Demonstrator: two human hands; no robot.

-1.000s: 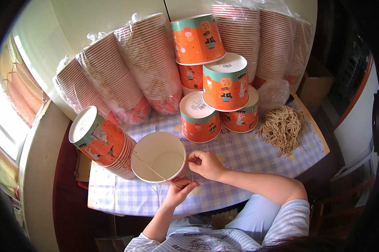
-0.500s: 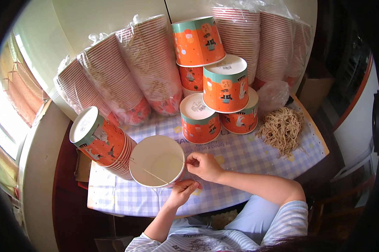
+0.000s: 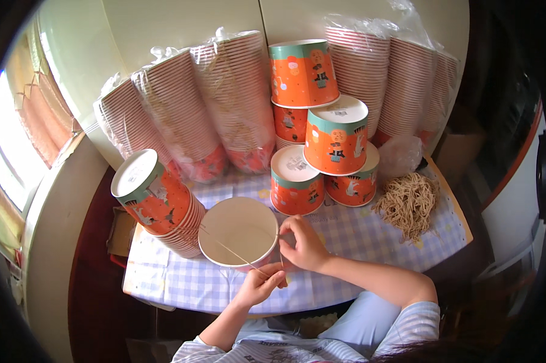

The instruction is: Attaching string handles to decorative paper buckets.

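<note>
A paper tub (image 3: 239, 232) stands mouth up in front of me, its pale inside showing. A thin tan cord (image 3: 233, 253) stretches slantwise across the tub's mouth to my left hand (image 3: 262, 285), which is closed on it just below the near rim. My right hand (image 3: 303, 243) is at the tub's right rim, thumb and forefinger pinched on a short stretch of the cord that runs down toward my left hand. A leaning stack of nested orange tubs (image 3: 158, 199) stands close to the left of the open tub.
Orange tubs with green bands (image 3: 337, 140) are piled upside down beyond my right hand. Bagged stacks of tubs (image 3: 233, 97) line the wall behind. A heap of tan cords (image 3: 408, 204) and a crumpled clear bag (image 3: 400, 154) lie at the right on the checked tablecloth (image 3: 339, 266).
The whole view has shifted, so things sit further right and slightly lower. My right hand's fingers are more arched at the rim. My left hand keeps its grip on the cord.
</note>
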